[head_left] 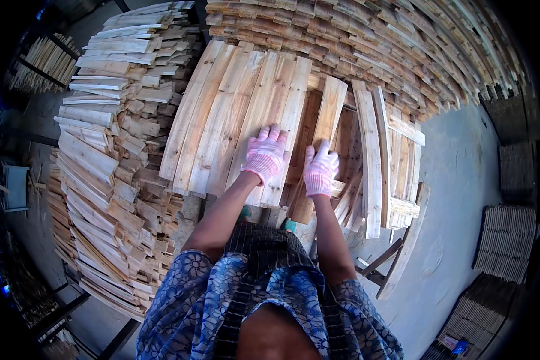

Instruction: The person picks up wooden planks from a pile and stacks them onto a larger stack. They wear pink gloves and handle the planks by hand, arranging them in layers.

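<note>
Several pale wooden boards [231, 99] lie side by side in front of me as a flat slatted layer. My left hand [266, 157], in a pink-and-white knit glove, rests flat on the right part of this layer, fingers stretched out. To its right, my right hand [321, 170], gloved alike, is around a single narrower wooden board [331, 105], thumb at one edge and fingers toward the other. That board lies at a slant over a darker gap beside the layer. The undersides of the right fingers are hidden.
A tall pile of rough boards [114, 156] rises on the left, and a wide stack [342, 39] stands behind. Two boards [371, 162] lean at the right by a slatted wooden panel [404, 171]. Bundled slats [506, 243] stand along the right side of the grey floor [450, 204].
</note>
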`<state>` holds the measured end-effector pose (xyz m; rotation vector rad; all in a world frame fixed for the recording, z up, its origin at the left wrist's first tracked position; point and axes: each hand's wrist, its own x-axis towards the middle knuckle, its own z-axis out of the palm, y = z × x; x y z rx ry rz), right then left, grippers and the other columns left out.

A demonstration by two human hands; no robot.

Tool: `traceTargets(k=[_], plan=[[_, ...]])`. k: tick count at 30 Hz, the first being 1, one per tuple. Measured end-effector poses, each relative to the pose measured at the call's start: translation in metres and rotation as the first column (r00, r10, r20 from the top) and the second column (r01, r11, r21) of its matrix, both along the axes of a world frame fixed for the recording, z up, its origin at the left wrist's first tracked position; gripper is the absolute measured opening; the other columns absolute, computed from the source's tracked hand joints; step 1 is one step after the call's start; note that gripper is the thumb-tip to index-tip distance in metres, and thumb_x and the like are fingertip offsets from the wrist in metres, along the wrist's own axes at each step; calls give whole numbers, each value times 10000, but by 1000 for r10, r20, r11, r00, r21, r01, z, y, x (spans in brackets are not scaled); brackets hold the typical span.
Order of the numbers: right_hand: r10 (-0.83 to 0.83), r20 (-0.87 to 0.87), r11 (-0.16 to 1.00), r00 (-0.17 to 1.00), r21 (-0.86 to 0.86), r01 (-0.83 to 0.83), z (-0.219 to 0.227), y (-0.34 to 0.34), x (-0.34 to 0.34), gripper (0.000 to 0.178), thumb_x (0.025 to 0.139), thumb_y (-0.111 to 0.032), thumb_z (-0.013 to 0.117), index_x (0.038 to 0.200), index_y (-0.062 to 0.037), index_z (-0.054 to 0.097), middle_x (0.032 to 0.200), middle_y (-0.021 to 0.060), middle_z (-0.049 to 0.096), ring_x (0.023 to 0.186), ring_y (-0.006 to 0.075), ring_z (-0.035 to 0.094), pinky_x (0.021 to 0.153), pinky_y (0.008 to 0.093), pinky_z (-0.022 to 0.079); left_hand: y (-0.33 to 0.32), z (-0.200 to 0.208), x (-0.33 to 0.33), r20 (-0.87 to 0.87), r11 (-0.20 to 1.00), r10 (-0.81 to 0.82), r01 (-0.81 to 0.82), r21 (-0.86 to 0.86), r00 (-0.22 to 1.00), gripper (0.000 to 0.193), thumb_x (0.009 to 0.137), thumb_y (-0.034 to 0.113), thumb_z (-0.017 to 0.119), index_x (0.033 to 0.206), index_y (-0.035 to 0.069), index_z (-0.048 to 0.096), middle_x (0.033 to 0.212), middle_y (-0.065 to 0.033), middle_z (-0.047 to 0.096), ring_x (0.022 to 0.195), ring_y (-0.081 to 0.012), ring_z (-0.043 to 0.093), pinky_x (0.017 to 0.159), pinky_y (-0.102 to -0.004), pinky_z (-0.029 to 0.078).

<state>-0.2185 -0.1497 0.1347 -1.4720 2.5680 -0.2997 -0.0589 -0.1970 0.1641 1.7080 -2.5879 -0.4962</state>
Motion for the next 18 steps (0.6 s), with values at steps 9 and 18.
traceTargets(k=[9,18], plan=[[409,108,853,906,308,-422,37,-34,-35,681,917,-420,668,1516,-237,399,1433,300,423,1254,472,523,980,569,471,-8,-10,9,34,999,-27,26,21,999,655,882,376,651,1473,156,472,1614,-76,353,1483,-285,334,1124,-513,373],[-61,117,997,991,44,56,34,20,-260,938,813,-378,739,1589,-207,240,1476,229,454,1263,423,540,1011,489,480,59,15,-102,-415,971,-114,188,144,903,607,946,423,589,1475,152,467,1495,-139,497,1355,-360,490,1124,-487,404]])
